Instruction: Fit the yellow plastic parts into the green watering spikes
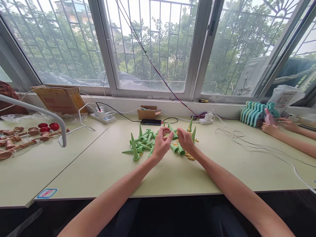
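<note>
Over the middle of the table, my left hand [161,143] is closed around a green plastic cone spike [175,136], its pointed tip up and tilted left. Beside its wide end, the fingers of my right hand [187,142] are pinched together, and what they hold is too small to make out. Under and left of my hands lies a heap of green cone spikes [145,140], some standing upright, others on their sides. Small yellow plastic pieces [190,157] lie near my right hand, partly hidden by it and by more spikes.
Behind the heap are a phone [151,122] and a small open cardboard box [148,113]. Wooden kendama toys [32,138] lie at left near a bent metal bar [60,128]. White cables [237,135] cross the right side, where another person's hands [270,128] work beside teal hangers [253,113].
</note>
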Motion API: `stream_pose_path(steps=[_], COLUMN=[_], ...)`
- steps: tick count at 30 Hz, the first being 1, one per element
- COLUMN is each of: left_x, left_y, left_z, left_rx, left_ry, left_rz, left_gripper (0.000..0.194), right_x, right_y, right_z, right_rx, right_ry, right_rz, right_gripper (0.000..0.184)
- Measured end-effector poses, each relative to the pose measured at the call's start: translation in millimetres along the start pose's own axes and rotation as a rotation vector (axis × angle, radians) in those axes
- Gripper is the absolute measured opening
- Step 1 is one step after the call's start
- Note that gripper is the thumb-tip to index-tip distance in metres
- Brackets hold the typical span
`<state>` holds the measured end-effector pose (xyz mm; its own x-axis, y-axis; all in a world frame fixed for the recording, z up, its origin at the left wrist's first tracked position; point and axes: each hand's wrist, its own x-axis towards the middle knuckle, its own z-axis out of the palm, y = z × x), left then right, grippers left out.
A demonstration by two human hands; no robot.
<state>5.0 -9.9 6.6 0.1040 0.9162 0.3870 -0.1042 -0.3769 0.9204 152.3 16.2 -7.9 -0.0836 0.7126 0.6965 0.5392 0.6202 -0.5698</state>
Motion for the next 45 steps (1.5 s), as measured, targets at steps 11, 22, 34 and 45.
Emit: stream_pose_path(steps=[11, 22, 34, 45], left_x=[2, 4, 3, 5], left_y=[0, -1, -4, -10], left_z=[-2.0, -2.6, -2.9, -1.8], left_rx=[0.053, 0.074, 0.163, 0.199], left_ry=[0.003, 0.027, 0.009, -0.018], left_rz=[0.051, 0.095, 0.202, 0.269], left_gripper=[0.036, 0.032, 0.025, 0.034], right_x=[0, 1, 0, 1], right_y=[1, 1, 2, 1], right_z=[1, 2, 2, 3], right_rx=[-0.018, -0.033, -0.050, -0.061], right_ry=[0.023, 0.025, 0.024, 0.009], right_rz=[0.009, 0.021, 0.037, 0.028], right_gripper=[0.042, 0.040, 0.044, 0.040])
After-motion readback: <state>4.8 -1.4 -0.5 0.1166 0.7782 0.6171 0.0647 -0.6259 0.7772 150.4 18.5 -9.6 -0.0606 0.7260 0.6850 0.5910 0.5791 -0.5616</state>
